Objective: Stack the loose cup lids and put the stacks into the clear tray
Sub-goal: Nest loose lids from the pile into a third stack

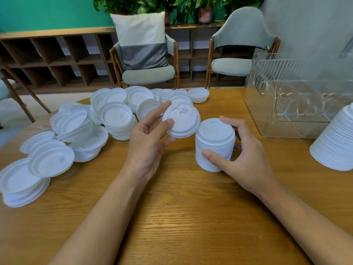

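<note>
The left hand (150,138) holds a single white lid (181,121) up off the wooden surface (172,217). Its grip is a light pinch: the thumb lies on the lid's top face near the rim, and the fingers reach behind and under it. The lid is tilted, with its top face toward the camera. Its right edge hangs just over the top of a stack of lids (214,144); whether the two touch cannot be told.

The right hand (246,155) has its grip curled round that stack. The thumb presses low on the near side, the fingers wrap the far side, and one fingertip rests at the top rim. The stack stands on the surface near the middle.

The clear tray (298,96) stands at the far right of the surface, beyond and to the right of the held stack and apart from it. A second, taller stack (334,142) stands just in front of the tray at the right edge, partly cut off.

Loose lids (76,131) lie over the left and far side of the surface. Most are upside down, some in low, leaning piles.

Behind the surface stand two chairs, one (149,73) with a cushion (141,39) and one (235,64) bare, in front of a low wooden shelf (57,58).
</note>
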The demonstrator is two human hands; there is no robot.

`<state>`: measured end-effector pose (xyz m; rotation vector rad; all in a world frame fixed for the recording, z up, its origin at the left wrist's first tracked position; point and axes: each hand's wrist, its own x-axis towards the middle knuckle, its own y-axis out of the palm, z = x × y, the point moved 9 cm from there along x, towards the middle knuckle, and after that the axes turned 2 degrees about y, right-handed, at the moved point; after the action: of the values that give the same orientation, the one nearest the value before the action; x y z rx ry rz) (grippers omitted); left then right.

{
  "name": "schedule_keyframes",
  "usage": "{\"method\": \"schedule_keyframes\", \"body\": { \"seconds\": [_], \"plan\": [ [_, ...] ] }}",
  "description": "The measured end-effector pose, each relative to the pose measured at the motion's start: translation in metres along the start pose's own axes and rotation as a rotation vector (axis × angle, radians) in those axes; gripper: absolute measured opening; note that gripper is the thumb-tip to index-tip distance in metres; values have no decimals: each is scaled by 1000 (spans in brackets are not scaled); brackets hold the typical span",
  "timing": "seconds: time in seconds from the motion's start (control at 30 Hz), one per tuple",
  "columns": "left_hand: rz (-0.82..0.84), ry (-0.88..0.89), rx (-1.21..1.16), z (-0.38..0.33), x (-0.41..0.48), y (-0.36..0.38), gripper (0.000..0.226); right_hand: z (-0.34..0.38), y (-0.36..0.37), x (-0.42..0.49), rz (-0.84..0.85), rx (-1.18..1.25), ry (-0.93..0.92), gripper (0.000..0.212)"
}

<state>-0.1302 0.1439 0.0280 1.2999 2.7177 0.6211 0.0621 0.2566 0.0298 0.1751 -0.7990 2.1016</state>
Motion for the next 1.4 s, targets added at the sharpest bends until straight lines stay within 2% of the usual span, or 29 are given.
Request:
{"method": "schedule_keyframes", "body": {
  "seconds": [0.13,0.23,0.4,0.5,0.6,0.7,0.8,1.0,1.13,1.4],
  "plan": [
    [96,-9,-5,6,-5,16,51,2,3,-1,28,19,-9,78],
    [108,61,173,5,-9,23,51,5,7,-2,41,34,-38,72],
    [102,178,405,1,-15,29,43,4,7,-1,40,76,-19,89],
    [128,240,553,3,-18,33,40,6,9,-2,55,37,-51,84],
    [79,300,668,1,-16,28,44,5,9,-2,57,49,-53,82],
    [164,240,628,6,-15,33,60,6,11,-3,75,55,-61,83],
    [235,179,530,8,-17,38,58,8,12,-4,86,76,-60,84],
    [110,278,586,-2,-21,37,59,11,13,-3,95,96,-48,93],
    [95,271,592,-1,-22,38,54,12,14,-3,95,85,-68,92],
    [71,280,663,3,-23,37,63,8,15,-4,128,57,-60,90]
  ]
}}
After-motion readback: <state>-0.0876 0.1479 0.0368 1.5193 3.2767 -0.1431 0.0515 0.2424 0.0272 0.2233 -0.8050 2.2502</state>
